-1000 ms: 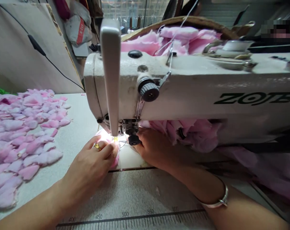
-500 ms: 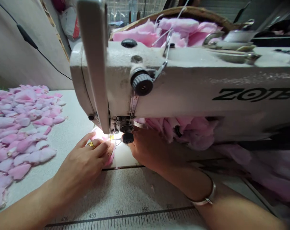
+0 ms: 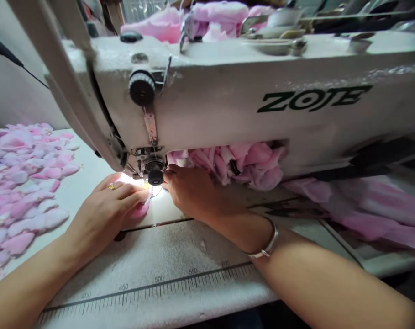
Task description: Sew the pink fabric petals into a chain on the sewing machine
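A white sewing machine (image 3: 207, 100) stands across the view, its lit needle area low at the left. My left hand (image 3: 106, 205), with a ring on one finger, holds a small pink fabric piece (image 3: 141, 212) beside the presser foot, fingers bent over it. My right hand (image 3: 191, 189) is on the other side of the needle area, just right of the black round knob (image 3: 155, 177). Its fingers are curled together with the tips partly hidden, so what they hold cannot be made out. Behind that hand, bunched pink fabric (image 3: 241, 164) fills the space under the machine's arm.
Many small pink stuffed fabric pieces (image 3: 25, 183) lie on the table at the left. More pink cloth (image 3: 361, 205) spreads at the right, near dark scissor-like tools (image 3: 292, 210). A printed ruler (image 3: 159, 287) runs along the front edge. Pink fabric (image 3: 221, 18) is heaped behind the machine.
The view has shifted and tilted, so the machine and both hands appear farther left and higher. Both hands keep nearly the same places by the needle.
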Available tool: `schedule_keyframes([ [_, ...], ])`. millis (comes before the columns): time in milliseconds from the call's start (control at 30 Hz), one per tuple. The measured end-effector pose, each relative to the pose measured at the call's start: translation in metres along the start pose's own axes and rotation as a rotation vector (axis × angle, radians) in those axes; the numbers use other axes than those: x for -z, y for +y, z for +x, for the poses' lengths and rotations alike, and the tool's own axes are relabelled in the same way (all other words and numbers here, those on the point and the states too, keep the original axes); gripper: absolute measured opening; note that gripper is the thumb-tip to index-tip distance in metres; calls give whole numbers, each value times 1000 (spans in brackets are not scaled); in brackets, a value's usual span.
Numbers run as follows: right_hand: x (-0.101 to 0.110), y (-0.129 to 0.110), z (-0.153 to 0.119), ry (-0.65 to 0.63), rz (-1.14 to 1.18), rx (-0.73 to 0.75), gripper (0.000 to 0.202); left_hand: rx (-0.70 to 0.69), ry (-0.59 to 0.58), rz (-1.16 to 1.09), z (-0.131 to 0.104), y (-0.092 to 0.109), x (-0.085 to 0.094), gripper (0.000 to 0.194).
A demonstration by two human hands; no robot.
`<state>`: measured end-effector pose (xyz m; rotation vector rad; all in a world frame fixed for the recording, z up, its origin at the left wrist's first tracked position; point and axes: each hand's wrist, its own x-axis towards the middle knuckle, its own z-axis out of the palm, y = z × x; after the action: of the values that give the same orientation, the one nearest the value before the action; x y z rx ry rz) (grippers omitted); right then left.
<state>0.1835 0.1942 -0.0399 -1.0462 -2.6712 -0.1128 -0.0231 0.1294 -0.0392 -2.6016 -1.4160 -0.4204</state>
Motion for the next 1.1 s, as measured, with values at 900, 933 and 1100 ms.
schedule_keyframes([
  [900, 1, -1, -8, -7, 65, 22, 11, -45, 6, 169, -1, 4, -2, 19],
  [933, 1, 0, -8, -4, 74, 27, 10, -56, -4, 180, -1, 5, -2, 20],
  [1100, 5, 4, -8, -36, 192, 22, 14, -48, -91, 222, -6, 5, -8, 27],
])
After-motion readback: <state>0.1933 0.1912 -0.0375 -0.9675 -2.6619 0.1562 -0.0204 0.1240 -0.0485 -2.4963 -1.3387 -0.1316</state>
